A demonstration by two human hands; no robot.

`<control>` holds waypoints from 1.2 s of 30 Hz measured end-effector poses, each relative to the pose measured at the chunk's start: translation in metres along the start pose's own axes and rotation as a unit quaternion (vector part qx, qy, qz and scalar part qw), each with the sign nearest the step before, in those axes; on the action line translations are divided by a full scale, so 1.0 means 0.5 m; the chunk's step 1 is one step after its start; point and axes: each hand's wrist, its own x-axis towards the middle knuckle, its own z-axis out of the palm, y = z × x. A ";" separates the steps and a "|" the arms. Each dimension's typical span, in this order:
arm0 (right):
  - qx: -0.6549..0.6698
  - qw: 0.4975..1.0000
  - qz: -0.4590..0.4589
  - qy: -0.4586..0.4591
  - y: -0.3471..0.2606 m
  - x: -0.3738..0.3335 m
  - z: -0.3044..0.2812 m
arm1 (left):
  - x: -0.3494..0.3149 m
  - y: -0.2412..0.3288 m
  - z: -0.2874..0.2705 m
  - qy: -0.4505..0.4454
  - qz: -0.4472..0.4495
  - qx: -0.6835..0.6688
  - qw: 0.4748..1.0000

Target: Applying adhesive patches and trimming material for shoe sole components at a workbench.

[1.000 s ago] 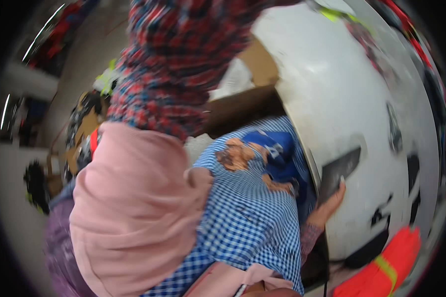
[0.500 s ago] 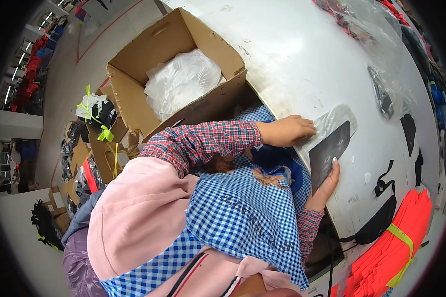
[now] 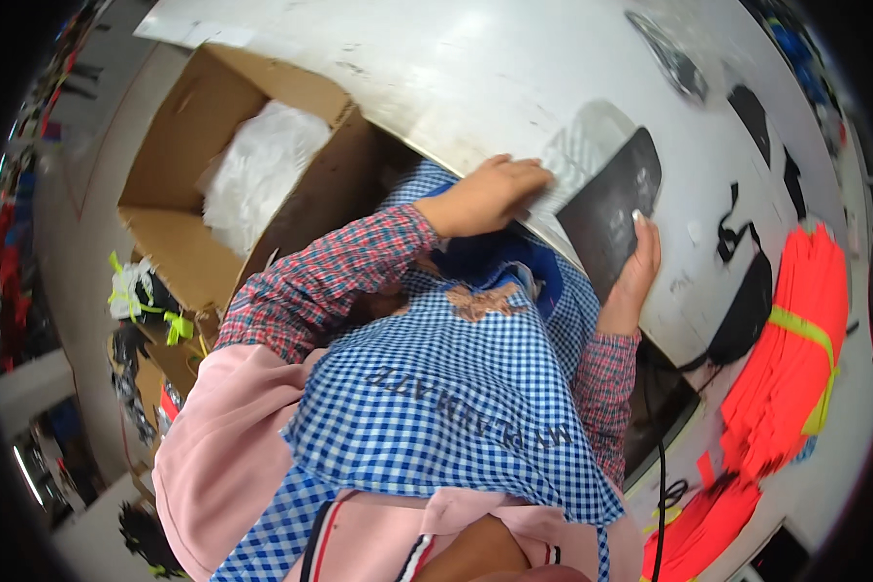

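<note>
A black flat panel with a rounded far end [image 3: 611,199] tilts over the table's near edge. My right hand [image 3: 638,267] is closed on its right side, the thumb on the upper face. Beside the panel lies a clear plastic bag [image 3: 584,145] with a striped look, partly covered by it. My left hand [image 3: 495,194] is at the bag's near left edge, its fingers curled together and slightly blurred. The fingertips appear to pinch the bag's edge; the exact grip is hidden.
To the left stands an open cardboard box [image 3: 160,228] holding many clear plastic bags [image 3: 267,165]. A bundle of bright coral fabric [image 3: 786,349] with a yellow band lies right. Black strapped pieces [image 3: 742,310] and a clear-wrapped dark item [image 3: 669,58] rest on the white table [image 3: 436,68].
The whole view has turned and shifted. The black panel is tilted with its near end lower, against the apron, and my left hand's fingers are more curled.
</note>
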 end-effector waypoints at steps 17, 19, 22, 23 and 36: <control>-0.219 0.970 -0.097 -0.038 0.033 0.095 0.066 | 0.004 0.013 -0.007 -0.004 0.000 -0.007 1.000; -0.256 0.963 -0.082 -0.024 0.038 0.099 0.062 | 0.000 0.012 0.000 -0.025 0.005 0.030 0.999; -0.269 0.960 -0.081 -0.003 0.045 0.099 0.048 | -0.004 0.009 0.006 -0.031 0.011 0.075 0.997; -0.262 0.961 -0.090 0.000 0.048 0.097 0.043 | -0.006 0.009 0.007 -0.027 0.013 0.081 0.996; -0.242 0.962 -0.126 0.016 0.062 0.106 0.042 | -0.016 0.015 0.015 0.014 0.005 0.098 0.995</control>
